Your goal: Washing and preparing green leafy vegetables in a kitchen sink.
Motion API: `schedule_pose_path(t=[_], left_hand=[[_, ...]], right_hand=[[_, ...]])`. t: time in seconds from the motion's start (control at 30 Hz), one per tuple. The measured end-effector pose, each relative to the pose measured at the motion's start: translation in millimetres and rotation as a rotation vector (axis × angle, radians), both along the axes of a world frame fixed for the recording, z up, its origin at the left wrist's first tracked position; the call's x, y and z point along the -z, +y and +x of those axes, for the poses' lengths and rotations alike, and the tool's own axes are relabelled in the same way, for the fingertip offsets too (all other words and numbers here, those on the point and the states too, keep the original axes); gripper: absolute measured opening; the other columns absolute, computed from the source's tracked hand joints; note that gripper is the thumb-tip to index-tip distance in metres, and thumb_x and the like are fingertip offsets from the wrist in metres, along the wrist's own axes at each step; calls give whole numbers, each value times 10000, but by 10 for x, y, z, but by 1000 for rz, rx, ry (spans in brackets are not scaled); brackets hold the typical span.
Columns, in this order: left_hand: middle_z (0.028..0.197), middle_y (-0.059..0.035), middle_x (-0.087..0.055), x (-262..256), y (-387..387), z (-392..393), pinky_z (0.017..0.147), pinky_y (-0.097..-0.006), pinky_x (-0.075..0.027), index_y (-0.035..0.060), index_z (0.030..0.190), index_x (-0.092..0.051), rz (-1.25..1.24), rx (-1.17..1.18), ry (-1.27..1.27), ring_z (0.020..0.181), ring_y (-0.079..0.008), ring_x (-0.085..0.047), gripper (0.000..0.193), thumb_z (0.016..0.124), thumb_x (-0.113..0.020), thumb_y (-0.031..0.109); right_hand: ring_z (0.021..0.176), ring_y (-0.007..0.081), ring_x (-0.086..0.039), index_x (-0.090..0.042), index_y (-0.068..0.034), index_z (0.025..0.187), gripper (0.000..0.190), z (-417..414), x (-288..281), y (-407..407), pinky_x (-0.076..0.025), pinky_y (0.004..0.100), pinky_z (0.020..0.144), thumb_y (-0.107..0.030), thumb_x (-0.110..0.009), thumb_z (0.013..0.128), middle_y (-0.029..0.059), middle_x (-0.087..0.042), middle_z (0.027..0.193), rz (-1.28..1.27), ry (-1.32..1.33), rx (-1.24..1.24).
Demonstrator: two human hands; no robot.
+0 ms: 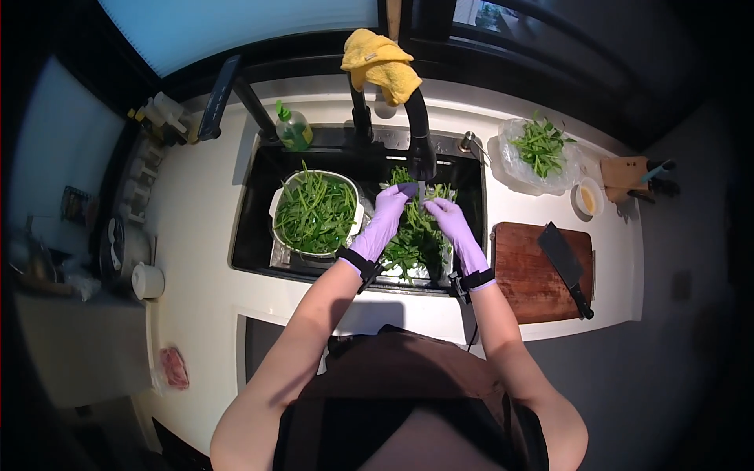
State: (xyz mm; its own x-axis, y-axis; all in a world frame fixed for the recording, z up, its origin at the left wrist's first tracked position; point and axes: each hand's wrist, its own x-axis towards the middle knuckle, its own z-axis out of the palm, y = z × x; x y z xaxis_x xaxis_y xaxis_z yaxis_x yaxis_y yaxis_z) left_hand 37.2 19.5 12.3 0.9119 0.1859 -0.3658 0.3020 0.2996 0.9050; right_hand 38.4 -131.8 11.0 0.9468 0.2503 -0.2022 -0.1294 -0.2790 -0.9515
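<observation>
My left hand [389,209], in a lilac glove, is at the black faucet's spray head [422,162], its fingertips in shadow. My right hand [449,219], gloved alike, has bent fingers beside the thin stream of water [422,193] falling from the spout. Whether either hand pinches a stem is too small to tell. Below and between them, loose leafy greens [412,250] lie in the right part of the black sink [250,235]. To the left, a white-rimmed basin [360,213] stands in the sink, heaped with more long-stemmed greens [315,215].
A yellow cloth [380,65] drapes over the faucet. A green-capped soap bottle [293,130] stands behind the basin. At right are a plastic bag [509,147] with greens, a small bowl [589,197], a knife block [621,176] and a wooden cutting board [518,271] bearing a cleaver [561,256].
</observation>
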Motion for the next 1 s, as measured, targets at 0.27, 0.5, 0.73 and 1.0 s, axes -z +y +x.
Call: schedule_pose_path(t=[0.27,0.5,0.73,1.0], left_hand=[[805,-4,-600,40,100,6,535,-173,-392,76,1013,-579,-78,54,-25,652,-51,-537,226,854,-478,203],[857,-40,-599,664,557,-13,605,-225,-424,68,1139,-509,1368,-44,-644,706,-97,-554,356,879,-441,301],[789,-6,-564,2,105,80,518,-189,-391,49,1040,-550,-20,534,-84,630,-65,-496,265,852,-510,231],[1049,-205,-525,52,50,150,756,-374,-484,-69,1124,-421,-705,200,-25,899,-249,-559,303,871,-397,95]], right_hand=[[716,65,-505,-583,-20,908,230,-108,-20,184,-376,179,677,-233,-532,839,5,-591,776,213,152,-126],[810,100,-528,-530,-25,990,232,-33,-136,237,-390,224,775,-209,-432,890,23,-588,850,402,189,-263],[747,97,-515,-532,-24,993,293,84,66,118,-397,228,729,-258,-378,909,28,-587,839,284,108,-344],[606,64,-378,-552,-65,946,254,-163,0,3,-320,180,580,-279,-425,894,-39,-445,677,389,212,-296]])
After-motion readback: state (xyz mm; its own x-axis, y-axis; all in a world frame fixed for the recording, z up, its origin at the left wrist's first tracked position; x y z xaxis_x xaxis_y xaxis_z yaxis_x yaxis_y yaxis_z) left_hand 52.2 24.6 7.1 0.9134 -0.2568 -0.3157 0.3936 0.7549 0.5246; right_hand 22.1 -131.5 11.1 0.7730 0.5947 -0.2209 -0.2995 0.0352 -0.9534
